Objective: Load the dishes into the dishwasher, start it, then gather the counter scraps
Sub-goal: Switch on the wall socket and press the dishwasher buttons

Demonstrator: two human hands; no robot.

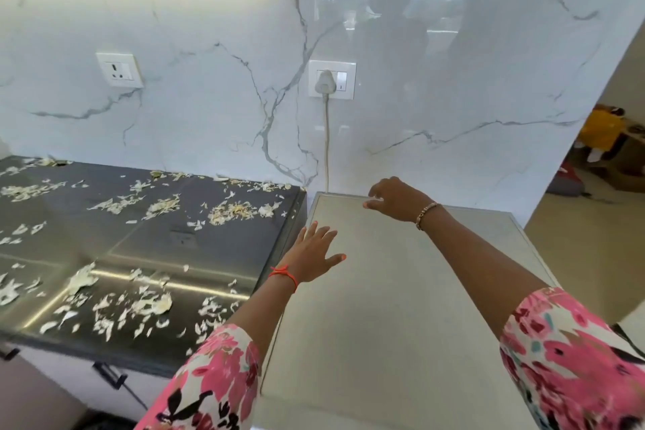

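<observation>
Pale vegetable scraps (230,212) lie scattered in several patches over the dark counter (146,241) at left. To its right stands the grey flat top of the dishwasher (401,307). My left hand (312,253) hovers flat with spread fingers over that top's left edge. My right hand (392,199) reaches to the back edge near the wall, fingers curled down; something small and white shows at its fingertips, and I cannot tell whether it is a scrap being pinched.
A white plug and cord (326,87) run from the wall socket down behind the dishwasher top. Another socket (120,69) sits at left on the marble wall. Cabinet handles (111,375) lie below the counter edge. An open floor and doorway (600,220) lie at right.
</observation>
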